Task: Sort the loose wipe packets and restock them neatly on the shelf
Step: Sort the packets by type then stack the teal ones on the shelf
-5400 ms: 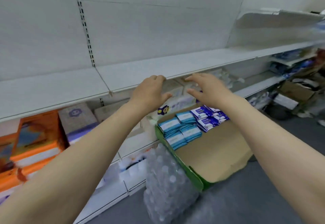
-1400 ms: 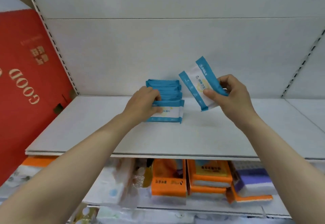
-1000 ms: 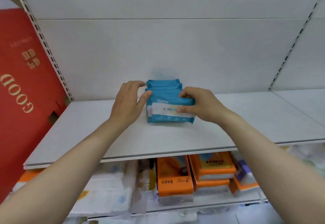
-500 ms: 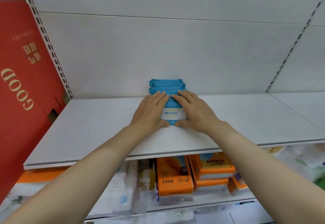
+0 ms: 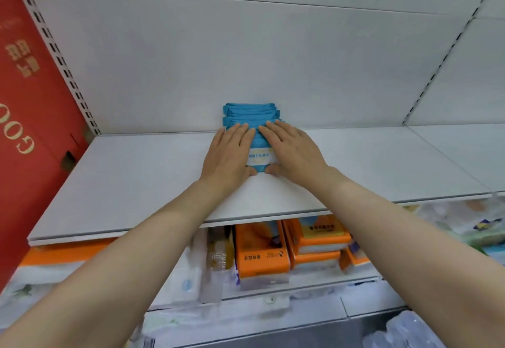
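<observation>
While pressing flat on the front blue wipe packet (image 5: pixel 259 157), left hand (image 5: pixel 228 156) and right hand (image 5: pixel 293 150) both relaxed, fingers straight, thumbs at packet's near edge, gripping nothing. Packet at front of a row of blue wipe packets (image 5: pixel 251 113) running back to the rear wall, mid white shelf (image 5: pixel 136 172). Below: orange tissue boxes (image 5: pixel 261 254), white soft packs (image 5: pixel 185 279). Far left: red carton (image 5: pixel 30 101) with gold lettering, leaning beside shelf.
</observation>
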